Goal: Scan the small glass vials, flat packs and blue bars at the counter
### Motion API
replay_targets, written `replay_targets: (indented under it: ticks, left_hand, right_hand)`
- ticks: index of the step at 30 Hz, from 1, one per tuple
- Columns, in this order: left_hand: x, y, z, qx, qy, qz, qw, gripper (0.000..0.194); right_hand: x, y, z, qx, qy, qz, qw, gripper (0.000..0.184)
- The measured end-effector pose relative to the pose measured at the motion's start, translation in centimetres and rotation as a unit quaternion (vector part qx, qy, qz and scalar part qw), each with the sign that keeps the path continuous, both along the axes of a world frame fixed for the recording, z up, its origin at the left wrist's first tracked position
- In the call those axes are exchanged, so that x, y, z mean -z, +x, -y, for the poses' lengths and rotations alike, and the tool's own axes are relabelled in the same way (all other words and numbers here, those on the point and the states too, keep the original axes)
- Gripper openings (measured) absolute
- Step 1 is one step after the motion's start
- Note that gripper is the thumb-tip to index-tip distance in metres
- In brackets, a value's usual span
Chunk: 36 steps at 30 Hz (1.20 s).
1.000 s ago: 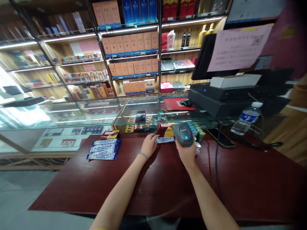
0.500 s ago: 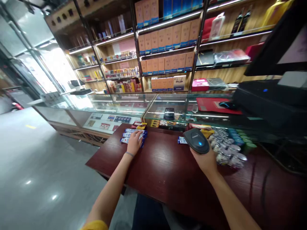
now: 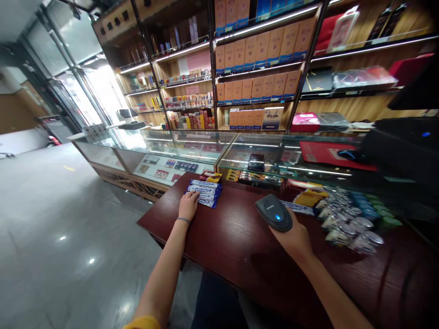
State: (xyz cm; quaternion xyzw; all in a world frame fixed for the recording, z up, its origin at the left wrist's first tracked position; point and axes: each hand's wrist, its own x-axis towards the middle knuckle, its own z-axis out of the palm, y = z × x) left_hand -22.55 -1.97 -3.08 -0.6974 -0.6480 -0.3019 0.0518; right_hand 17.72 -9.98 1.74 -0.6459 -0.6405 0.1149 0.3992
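My left hand (image 3: 188,206) rests on the dark red wooden table, fingers stretched toward the near left edge of a row of blue-and-white snack packets (image 3: 205,193). Its fingertips touch or nearly touch them; nothing is gripped. My right hand (image 3: 297,237) is wrapped round a black barcode scanner (image 3: 273,212) with a lit blue light, held above the table. Another blue-and-white packet (image 3: 298,208) lies beyond the scanner, partly covered by it. Red-and-yellow packs (image 3: 211,176) sit behind the row, and a stack of similar packs (image 3: 303,193) is at the right.
Several silver-lidded jars (image 3: 366,242) and green-topped containers (image 3: 389,223) stand at the table's right. A glass display counter (image 3: 236,151) runs behind, with a red mat (image 3: 322,155) and a mouse (image 3: 350,155) on it. A dark monitor and equipment fill the right edge.
My view has swung left. My left hand has slid off the top of the packets to their near left edge. The scanner has shifted left, showing more of the packet behind it.
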Motion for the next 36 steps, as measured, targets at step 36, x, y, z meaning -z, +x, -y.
replay_targets:
  ticks: [36]
  left_hand:
    - [-4.5,20.6,-5.8,0.149,-0.093,0.694,0.698,0.034]
  right_hand:
    - [-0.8,3.1,-0.7,0.082,0.126,-0.124,0.981,0.053]
